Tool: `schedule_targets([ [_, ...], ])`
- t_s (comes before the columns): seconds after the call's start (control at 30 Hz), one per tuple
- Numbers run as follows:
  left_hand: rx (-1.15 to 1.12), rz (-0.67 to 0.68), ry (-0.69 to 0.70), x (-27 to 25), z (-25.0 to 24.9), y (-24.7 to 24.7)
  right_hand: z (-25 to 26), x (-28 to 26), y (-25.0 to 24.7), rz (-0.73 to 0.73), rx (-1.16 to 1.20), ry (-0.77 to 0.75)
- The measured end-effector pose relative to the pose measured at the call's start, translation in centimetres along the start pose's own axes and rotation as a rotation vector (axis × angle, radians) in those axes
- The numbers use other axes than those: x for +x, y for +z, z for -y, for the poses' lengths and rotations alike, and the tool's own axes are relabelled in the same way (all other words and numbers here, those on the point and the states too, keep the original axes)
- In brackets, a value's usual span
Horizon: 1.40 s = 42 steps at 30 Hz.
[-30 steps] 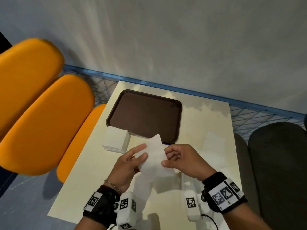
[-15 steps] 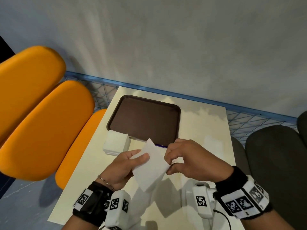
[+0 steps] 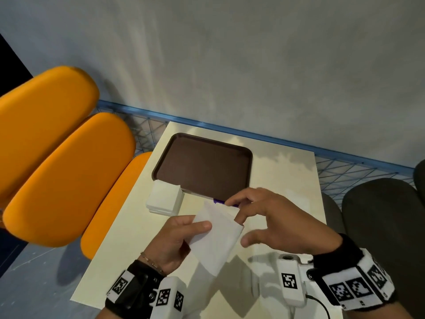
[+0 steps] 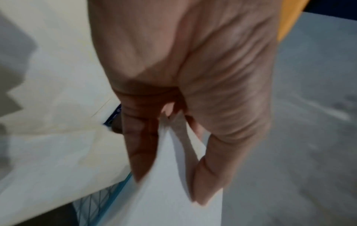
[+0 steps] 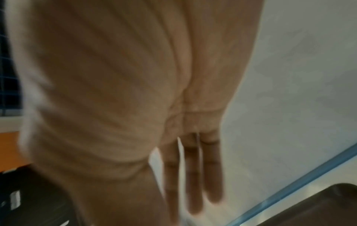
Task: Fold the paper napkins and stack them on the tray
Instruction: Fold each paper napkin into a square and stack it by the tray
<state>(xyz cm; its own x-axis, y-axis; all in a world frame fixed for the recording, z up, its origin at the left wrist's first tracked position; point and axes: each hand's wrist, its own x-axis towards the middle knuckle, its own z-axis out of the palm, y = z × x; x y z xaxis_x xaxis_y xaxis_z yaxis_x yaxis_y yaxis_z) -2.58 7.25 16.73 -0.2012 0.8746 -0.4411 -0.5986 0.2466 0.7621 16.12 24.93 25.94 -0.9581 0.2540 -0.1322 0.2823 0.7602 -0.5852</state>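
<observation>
Fingers of the left hand pinch a white napkin above the bench. Right hand fingers spread, loosely curved, at the napkin's upper corner. Brown tray lies beyond; napkin stack touches its near-left corner.
</observation>
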Motion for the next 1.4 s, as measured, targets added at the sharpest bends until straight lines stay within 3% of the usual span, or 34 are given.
schedule_targets([
  [0.1, 0.131, -0.133, 0.116, -0.6, -1.2, 0.4, -0.2, -1.0, 0.2, 0.030, 0.254, 0.141],
  [0.23, 0.286, -0.178, 0.265, -1.3, -1.9, 1.2, 0.4, -0.3, 2.9, -0.243, 0.517, 0.207],
  [0.37, 0.308, -0.258, 0.354, -2.1, -2.2, 2.4, 0.8, 0.0, 3.5, -0.375, 0.567, 0.252],
  [0.57, 0.399, -0.397, 0.486, -2.8, -2.3, 2.6, 1.4, -0.1, 3.1, -0.351, 0.538, 0.212],
  [0.83, 0.387, -0.375, 0.542, -3.7, -2.4, 2.8, 3.1, 1.4, 3.7, -0.490, 0.657, 0.140],
  [1.4, 0.423, -0.498, 0.572, -2.5, -2.8, 3.4, 2.6, 2.7, 4.1, -0.569, 0.677, 0.121],
])
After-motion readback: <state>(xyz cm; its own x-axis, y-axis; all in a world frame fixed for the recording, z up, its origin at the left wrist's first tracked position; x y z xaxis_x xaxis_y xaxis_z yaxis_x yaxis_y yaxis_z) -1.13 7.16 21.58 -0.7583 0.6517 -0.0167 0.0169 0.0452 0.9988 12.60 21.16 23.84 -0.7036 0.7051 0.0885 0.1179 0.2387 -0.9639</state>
